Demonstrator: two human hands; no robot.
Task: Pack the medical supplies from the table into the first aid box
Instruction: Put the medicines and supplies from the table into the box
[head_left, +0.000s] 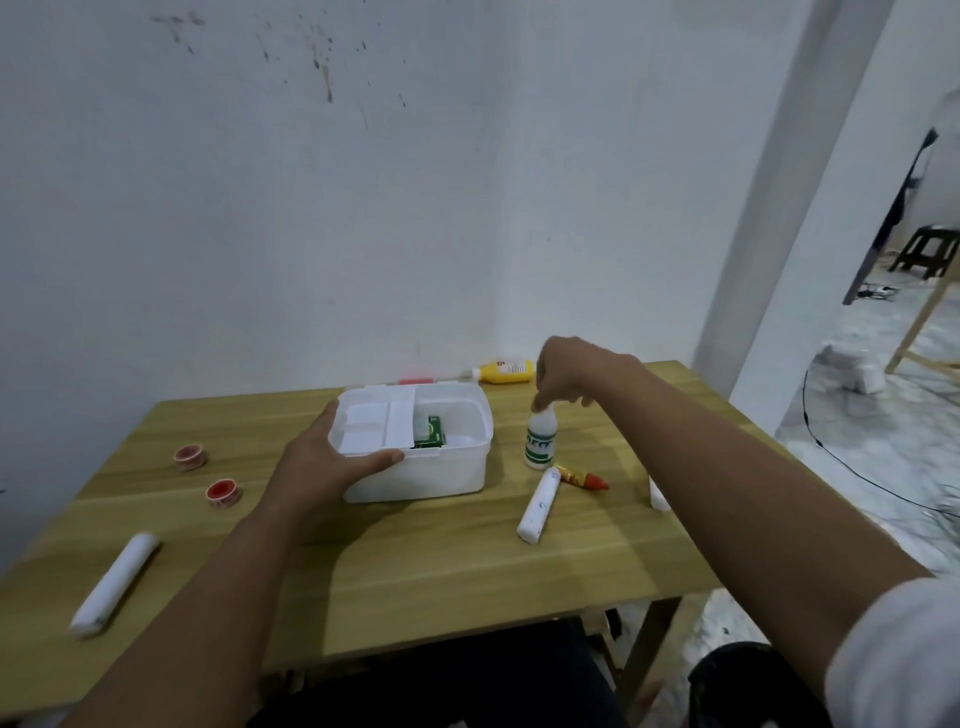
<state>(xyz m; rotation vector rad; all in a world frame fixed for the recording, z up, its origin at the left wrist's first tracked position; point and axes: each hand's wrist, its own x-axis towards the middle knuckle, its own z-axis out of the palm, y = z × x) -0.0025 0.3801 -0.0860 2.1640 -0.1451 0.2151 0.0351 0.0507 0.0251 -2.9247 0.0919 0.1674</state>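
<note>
A white first aid box (441, 473) stands open on the wooden table (415, 561), with a white inner tray (374, 423) on its left half and a green packet (435, 432) inside. My left hand (322, 462) grips the box's near left rim. My right hand (566, 376) pinches the cap of an upright white bottle with a green label (540, 441), just right of the box. In front of the bottle lie a white roll (539, 505) and a yellow tube with a red cap (582, 477).
A yellow bottle (506, 371) lies by the wall behind the box. Two red tape rolls (191, 457) (224, 492) and a long white roll (115, 584) lie at the left. A small white item (658, 496) shows beside my right forearm. The table ends at the right.
</note>
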